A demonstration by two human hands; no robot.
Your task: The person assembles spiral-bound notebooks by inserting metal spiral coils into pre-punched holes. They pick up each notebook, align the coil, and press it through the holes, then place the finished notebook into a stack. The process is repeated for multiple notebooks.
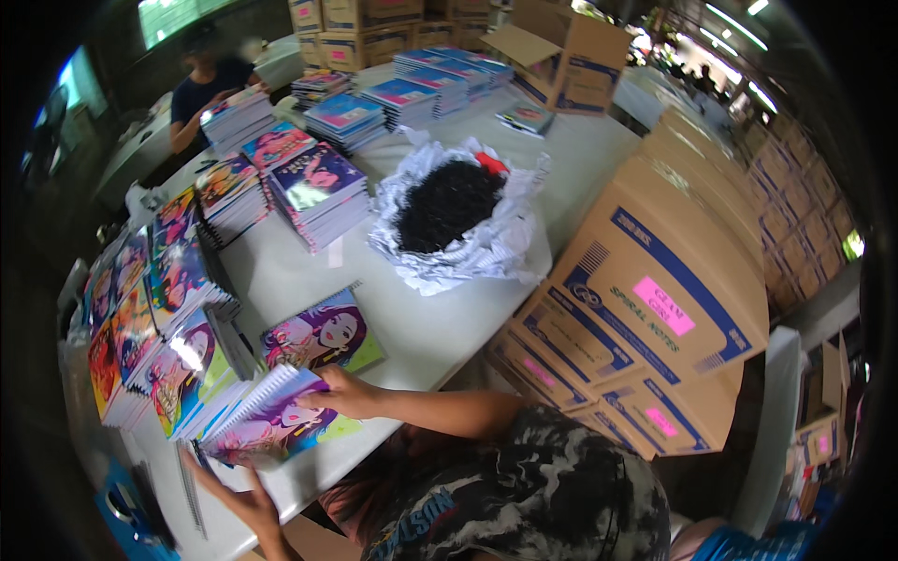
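Both hands work on a small stack of spiral notebooks (pixel 271 421) with bright illustrated covers, lying at the near left edge of the white tabletop (pixel 430 318). The right hand (pixel 341 393) lies on top of the stack at its right end, fingers pressed together and curled over the top cover, thumb against the stack's edge. The left hand (pixel 238 500) comes up from the near edge under the stack's lower left corner, fingers spread, the fingertips touching the underside or the edge; whether it grips anything cannot be told.

Just beyond the stack, a single notebook (pixel 323 338) of the same kind lies flat on the tabletop, tilted, its spiral along the far side. To the left, along the left edge, a long fanned row of notebooks (pixel 154 318) leans one upon another, reaching to the far left. A metal spiral wire (pixel 190 491) lies loose near the near left corner, beside the left hand.

In the middle of the tabletop sits a heap of white paper (pixel 458 252) holding a pile of black coils (pixel 447 206). Toward the far edge stand several neat piles of notebooks (pixel 318 192), and more piles with blue covers (pixel 412 93) farther back. An open cardboard box (pixel 561 61) stands at the far right corner.

Against the right edge of the tabletop lean large cardboard cartons (pixel 645 309) with blue print and pink labels, stacked one over another. At the far left another person (pixel 206 89) in a dark shirt holds a pile of notebooks
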